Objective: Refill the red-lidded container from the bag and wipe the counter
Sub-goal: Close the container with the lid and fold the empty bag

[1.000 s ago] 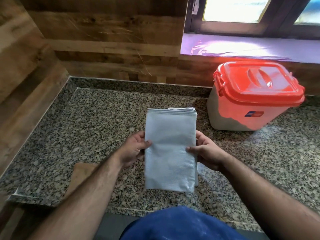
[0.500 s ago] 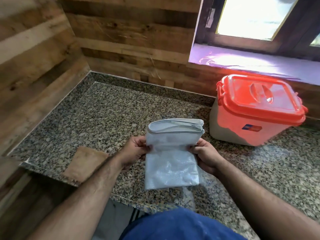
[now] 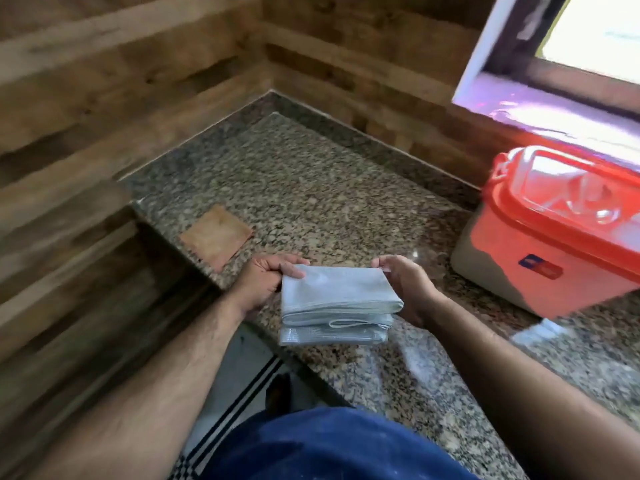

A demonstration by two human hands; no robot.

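Note:
An empty pale grey woven bag (image 3: 337,301), folded into a thick flat packet, is held just above the speckled granite counter (image 3: 311,188) near its front edge. My left hand (image 3: 263,284) grips the packet's left end and my right hand (image 3: 407,289) grips its right end. The container with the red lid (image 3: 557,233) stands closed on the counter at the right, below the window, apart from both hands.
A small brown square cloth (image 3: 216,239) lies on the counter's front left corner. Wooden plank walls (image 3: 138,81) close off the left and back. A window sill (image 3: 554,112) runs above the container. Floor with a striped mat (image 3: 239,407) shows below the counter edge.
The bag was a long flat sheet; it has been folded over in half again into a short thick packet. The view has swung left and down.

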